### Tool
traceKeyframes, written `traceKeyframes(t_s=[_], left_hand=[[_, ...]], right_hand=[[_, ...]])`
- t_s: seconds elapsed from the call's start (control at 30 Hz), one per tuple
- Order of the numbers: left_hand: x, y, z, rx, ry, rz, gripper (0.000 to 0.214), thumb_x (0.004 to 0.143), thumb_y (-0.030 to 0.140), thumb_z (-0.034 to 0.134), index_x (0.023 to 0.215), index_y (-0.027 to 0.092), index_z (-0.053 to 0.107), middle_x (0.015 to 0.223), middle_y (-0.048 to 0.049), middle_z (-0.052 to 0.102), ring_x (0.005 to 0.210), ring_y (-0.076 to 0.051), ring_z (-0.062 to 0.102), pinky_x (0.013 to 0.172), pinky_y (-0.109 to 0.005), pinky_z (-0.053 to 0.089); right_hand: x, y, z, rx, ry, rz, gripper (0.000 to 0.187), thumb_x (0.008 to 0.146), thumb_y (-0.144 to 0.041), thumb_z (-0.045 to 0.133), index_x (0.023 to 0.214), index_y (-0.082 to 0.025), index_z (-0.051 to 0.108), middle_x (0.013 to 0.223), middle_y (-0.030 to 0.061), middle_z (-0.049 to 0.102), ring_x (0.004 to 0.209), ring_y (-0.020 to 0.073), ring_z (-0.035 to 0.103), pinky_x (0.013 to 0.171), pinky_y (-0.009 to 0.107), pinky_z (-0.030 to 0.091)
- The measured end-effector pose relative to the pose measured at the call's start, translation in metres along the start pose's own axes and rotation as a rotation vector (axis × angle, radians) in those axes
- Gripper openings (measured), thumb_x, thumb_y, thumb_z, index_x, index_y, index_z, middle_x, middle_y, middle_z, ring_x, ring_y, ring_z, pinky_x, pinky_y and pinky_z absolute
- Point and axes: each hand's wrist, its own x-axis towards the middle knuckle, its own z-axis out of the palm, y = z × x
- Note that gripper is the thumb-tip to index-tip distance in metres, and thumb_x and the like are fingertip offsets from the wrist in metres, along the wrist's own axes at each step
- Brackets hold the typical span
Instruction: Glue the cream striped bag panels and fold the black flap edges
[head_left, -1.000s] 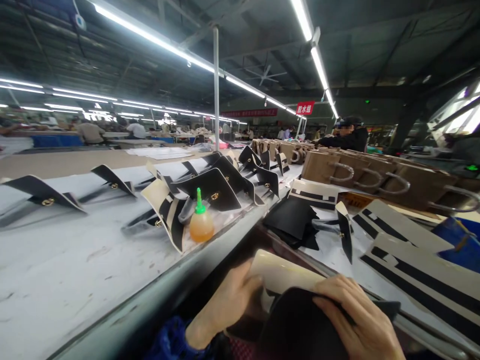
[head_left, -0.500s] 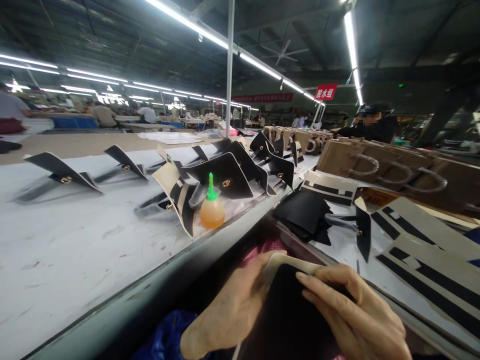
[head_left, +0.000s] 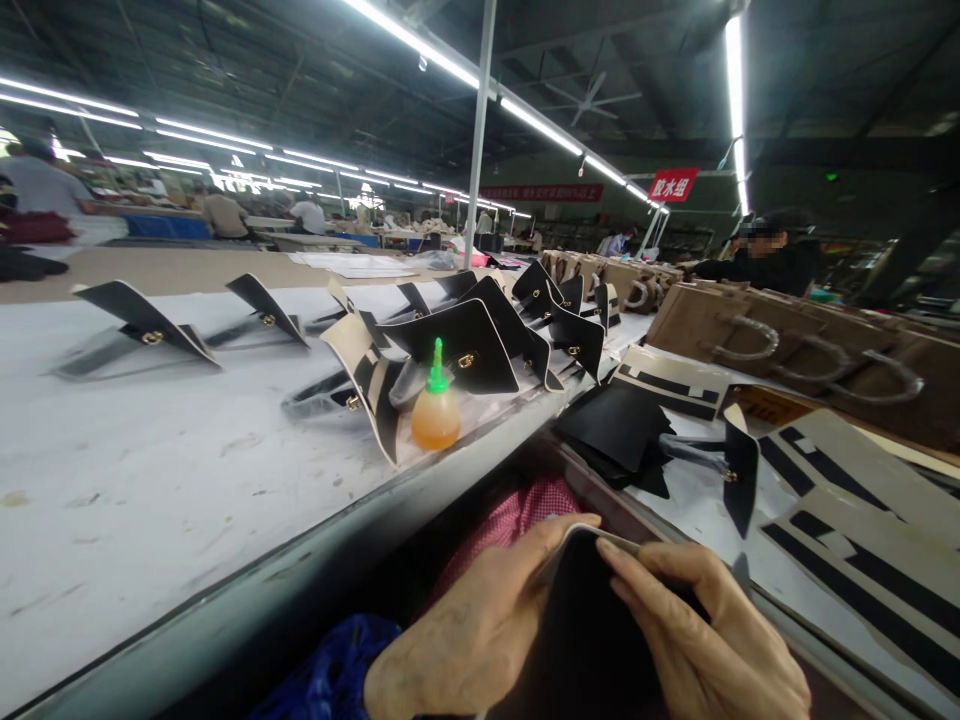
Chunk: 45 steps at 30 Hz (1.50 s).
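Observation:
A black leather panel (head_left: 585,640) with a thin cream edge is held upright over my lap. My left hand (head_left: 465,630) grips its left side, thumb near the top corner. From the right, my right hand (head_left: 697,630) pinches the top edge, its fingertips pressed on the black face. The panel's lower part runs out of view. Beyond my hands, a squeeze bottle (head_left: 436,415) of amber liquid with a green nozzle stands on the left table. Black panels (head_left: 457,340) with gold clasps and cream backs stand curved behind it.
A stack of black pieces (head_left: 619,430) lies on the right table, beside cream panels (head_left: 870,580) with black strips. Brown bags (head_left: 817,340) with wrapped handles line the back right, near another person (head_left: 787,255). The left table's edge (head_left: 300,560) runs beside my hands.
The view has turned slightly left, so the tables appear farther right. My right fingertips have come closer to my left thumb at the panel's top edge, and less cream shows there.

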Motion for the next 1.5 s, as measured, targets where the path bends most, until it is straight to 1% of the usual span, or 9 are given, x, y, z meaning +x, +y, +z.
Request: traceKeyframes(t_s=[0.43, 0.73, 0.83, 0.97, 1.03, 1.1, 1.3, 1.4, 1.5], left_hand=[[0.0, -0.002, 0.0, 0.056, -0.028, 0.016, 0.047, 0.103, 0.02, 0.05, 0.15, 0.023, 0.044, 0.151, -0.0065, 0.054, 0.14, -0.021, 0.05, 0.12, -0.033, 0.039], [0.0, 0.001, -0.006, 0.218, -0.062, 0.029, 0.055, 0.102, 0.018, 0.046, 0.156, 0.021, 0.037, 0.157, -0.0062, 0.046, 0.144, -0.021, 0.045, 0.123, -0.033, 0.033], [-0.001, 0.004, -0.009, 0.235, -0.059, -0.031, 0.048, 0.104, 0.025, 0.042, 0.152, 0.025, 0.044, 0.155, -0.0034, 0.049, 0.144, -0.021, 0.044, 0.124, -0.035, 0.031], [-0.005, 0.007, -0.008, 0.243, 0.009, -0.07, 0.049, 0.104, 0.052, 0.037, 0.141, 0.027, 0.059, 0.121, -0.0042, 0.073, 0.113, -0.022, 0.066, 0.103, -0.031, 0.05], [-0.005, 0.007, -0.005, 0.333, 0.031, -0.069, 0.06, 0.101, 0.062, 0.033, 0.129, 0.02, 0.067, 0.098, -0.0064, 0.075, 0.088, -0.022, 0.068, 0.082, -0.031, 0.055], [-0.004, 0.006, -0.001, 0.447, 0.067, -0.066, 0.064, 0.098, 0.066, 0.033, 0.121, 0.017, 0.068, 0.092, -0.008, 0.072, 0.081, -0.023, 0.064, 0.077, -0.032, 0.053], [-0.001, 0.005, 0.008, 0.585, 0.112, -0.144, 0.05, 0.103, 0.056, 0.028, 0.126, 0.023, 0.058, 0.12, -0.0111, 0.067, 0.104, -0.028, 0.064, 0.095, -0.04, 0.049], [-0.003, 0.004, 0.009, 0.629, 0.11, -0.207, 0.058, 0.101, 0.062, 0.026, 0.131, 0.021, 0.055, 0.123, -0.016, 0.066, 0.104, -0.033, 0.065, 0.098, -0.05, 0.049], [-0.006, 0.002, 0.008, 0.644, 0.113, -0.206, 0.067, 0.097, 0.068, 0.027, 0.139, 0.021, 0.05, 0.117, -0.0166, 0.067, 0.106, -0.035, 0.065, 0.093, -0.051, 0.053]], right_hand=[[-0.003, 0.003, 0.004, 0.021, -0.006, 0.005, 0.048, 0.093, -0.005, 0.058, 0.13, -0.034, 0.064, 0.091, -0.0014, 0.066, 0.073, 0.0099, 0.068, 0.065, 0.019, 0.057], [-0.003, -0.001, 0.002, 0.005, -0.015, 0.061, 0.034, 0.095, -0.011, 0.056, 0.12, -0.03, 0.069, 0.086, -0.0004, 0.066, 0.069, 0.0101, 0.068, 0.064, 0.017, 0.057], [-0.003, -0.001, 0.0, -0.022, -0.039, 0.043, 0.035, 0.096, -0.011, 0.055, 0.123, -0.029, 0.068, 0.087, 0.0001, 0.065, 0.069, 0.0088, 0.067, 0.067, 0.016, 0.057], [-0.005, 0.001, -0.002, -0.06, -0.077, -0.048, 0.044, 0.095, -0.008, 0.055, 0.133, -0.029, 0.063, 0.089, 0.0006, 0.063, 0.069, 0.0073, 0.066, 0.066, 0.014, 0.055], [-0.006, 0.001, -0.003, -0.058, -0.09, -0.067, 0.048, 0.095, -0.008, 0.055, 0.138, -0.029, 0.06, 0.089, 0.0012, 0.063, 0.069, 0.0076, 0.066, 0.065, 0.015, 0.055], [-0.007, 0.001, -0.003, -0.035, -0.102, -0.065, 0.05, 0.095, -0.008, 0.055, 0.14, -0.029, 0.058, 0.09, 0.0017, 0.063, 0.07, 0.0082, 0.066, 0.065, 0.015, 0.055], [-0.003, 0.0, 0.001, 0.017, -0.126, -0.064, 0.047, 0.094, -0.008, 0.056, 0.137, -0.026, 0.061, 0.092, 0.0032, 0.065, 0.075, 0.0098, 0.068, 0.066, 0.015, 0.055], [-0.001, 0.001, 0.001, 0.024, -0.139, -0.081, 0.046, 0.094, -0.007, 0.055, 0.136, -0.025, 0.062, 0.092, 0.0036, 0.065, 0.077, 0.01, 0.068, 0.066, 0.015, 0.056], [0.0, 0.0, 0.001, 0.045, -0.144, -0.095, 0.048, 0.094, -0.006, 0.054, 0.139, -0.024, 0.059, 0.092, 0.0042, 0.065, 0.078, 0.0106, 0.068, 0.066, 0.016, 0.056]])
